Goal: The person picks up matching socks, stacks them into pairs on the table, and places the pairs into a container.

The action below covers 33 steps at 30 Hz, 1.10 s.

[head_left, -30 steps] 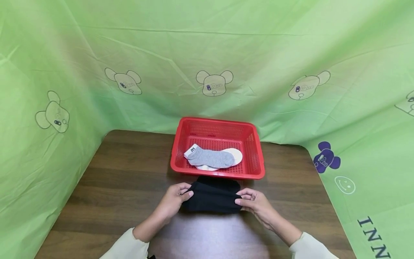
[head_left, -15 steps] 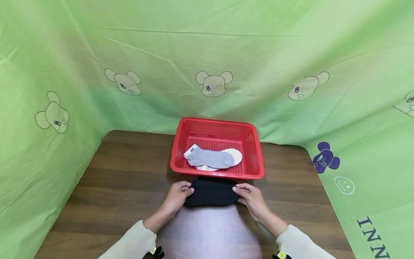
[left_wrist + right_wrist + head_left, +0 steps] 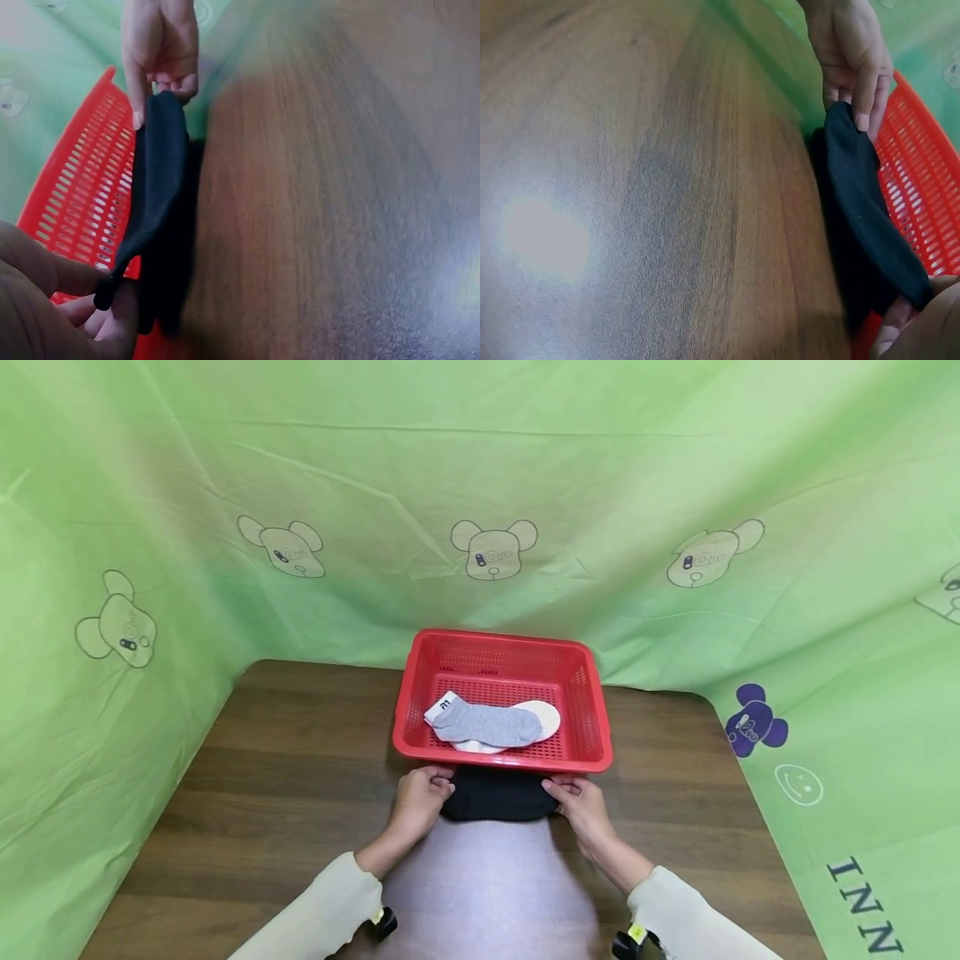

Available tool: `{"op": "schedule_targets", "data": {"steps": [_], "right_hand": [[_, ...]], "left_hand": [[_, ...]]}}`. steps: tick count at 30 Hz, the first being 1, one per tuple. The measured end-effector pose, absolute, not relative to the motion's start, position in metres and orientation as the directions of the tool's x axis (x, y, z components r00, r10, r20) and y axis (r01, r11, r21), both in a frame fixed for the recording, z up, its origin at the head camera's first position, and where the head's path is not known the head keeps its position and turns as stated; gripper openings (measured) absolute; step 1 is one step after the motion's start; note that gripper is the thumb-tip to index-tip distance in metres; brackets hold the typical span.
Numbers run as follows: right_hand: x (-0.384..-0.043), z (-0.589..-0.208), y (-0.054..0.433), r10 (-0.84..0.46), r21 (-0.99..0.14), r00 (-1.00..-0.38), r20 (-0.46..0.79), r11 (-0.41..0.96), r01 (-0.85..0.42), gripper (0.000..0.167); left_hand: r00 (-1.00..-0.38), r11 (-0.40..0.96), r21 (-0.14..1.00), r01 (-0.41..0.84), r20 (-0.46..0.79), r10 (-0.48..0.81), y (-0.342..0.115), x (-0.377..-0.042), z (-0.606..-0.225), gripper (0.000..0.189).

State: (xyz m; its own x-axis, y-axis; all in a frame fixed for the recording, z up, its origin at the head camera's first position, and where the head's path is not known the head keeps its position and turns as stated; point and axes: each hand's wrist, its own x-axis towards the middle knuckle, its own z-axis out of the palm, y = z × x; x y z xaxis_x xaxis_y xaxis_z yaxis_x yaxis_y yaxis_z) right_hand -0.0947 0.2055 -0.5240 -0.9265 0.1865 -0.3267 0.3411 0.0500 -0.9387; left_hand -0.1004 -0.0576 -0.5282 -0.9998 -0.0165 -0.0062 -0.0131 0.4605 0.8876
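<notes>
A piece of black folded cloth (image 3: 498,795) is stretched between both hands, just in front of the red basket. My left hand (image 3: 420,797) pinches its left end between thumb and fingers. At the opposite end, my right hand (image 3: 587,812) pinches it the same way. In the left wrist view the cloth (image 3: 161,165) hangs in a fold along the basket's outer wall, its upper layer standing off the part below. The right wrist view has the cloth (image 3: 859,195) running from one hand to the other beside the perforated basket wall.
The red plastic basket (image 3: 406,697) stands at the back of the wooden table (image 3: 300,760). Inside lie a grey sock (image 3: 487,725) with a white cuff and a white sock (image 3: 546,718) partly beneath it. A green printed curtain (image 3: 360,585) encloses the back and sides.
Both hands have moved forward toward the basket with the black cloth. The cloth is now folded into a narrower strip close to the basket's front wall. The socks stay put.
</notes>
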Motion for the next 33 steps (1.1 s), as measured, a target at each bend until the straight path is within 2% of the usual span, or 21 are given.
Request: {"op": "schedule_targets", "data": {"steps": [5, 11, 15, 19, 24, 28, 33], "right_hand": [[-0.098, -0.53, 0.207, 0.219, -0.942, -0.931, -0.293, 0.102, 0.32, 0.019], [-0.1, -0.537, 0.205, 0.252, -0.942, -0.94, -0.229, 0.187, 0.28, 0.022], [-0.099, -0.538, 0.202, 0.279, -0.943, -0.942, -0.186, 0.219, 0.251, 0.026], [-0.096, -0.536, 0.2, 0.258, -0.931, -0.95, -0.175, 0.271, 0.245, 0.036], [-0.092, -0.535, 0.198, 0.184, -0.875, -0.968, -0.172, 0.422, 0.236, 0.049], [-0.091, -0.535, 0.198, 0.161, -0.852, -0.974, -0.157, 0.476, 0.216, 0.042], [-0.087, -0.533, 0.2, 0.147, -0.874, -0.975, -0.164, 0.437, 0.213, 0.024]], "left_hand": [[-0.998, 0.467, 0.884, 0.015, 0.044, -0.052, -0.053, -0.103, -0.536, 0.011], [-0.988, 0.575, 0.816, 0.067, 0.134, -0.074, -0.048, -0.102, -0.544, 0.012], [-0.986, 0.634, 0.77, 0.062, 0.148, -0.084, -0.044, -0.099, -0.545, 0.025], [-0.986, 0.672, 0.736, 0.083, 0.16, -0.053, -0.041, -0.098, -0.544, 0.038], [-0.98, 0.712, 0.685, 0.152, 0.196, 0.02, -0.042, -0.098, -0.547, 0.025], [-0.984, 0.73, 0.666, 0.154, 0.171, 0.051, -0.044, -0.096, -0.547, 0.02], [-0.996, 0.722, 0.686, 0.085, 0.072, 0.049, -0.045, -0.089, -0.541, 0.018]]}}
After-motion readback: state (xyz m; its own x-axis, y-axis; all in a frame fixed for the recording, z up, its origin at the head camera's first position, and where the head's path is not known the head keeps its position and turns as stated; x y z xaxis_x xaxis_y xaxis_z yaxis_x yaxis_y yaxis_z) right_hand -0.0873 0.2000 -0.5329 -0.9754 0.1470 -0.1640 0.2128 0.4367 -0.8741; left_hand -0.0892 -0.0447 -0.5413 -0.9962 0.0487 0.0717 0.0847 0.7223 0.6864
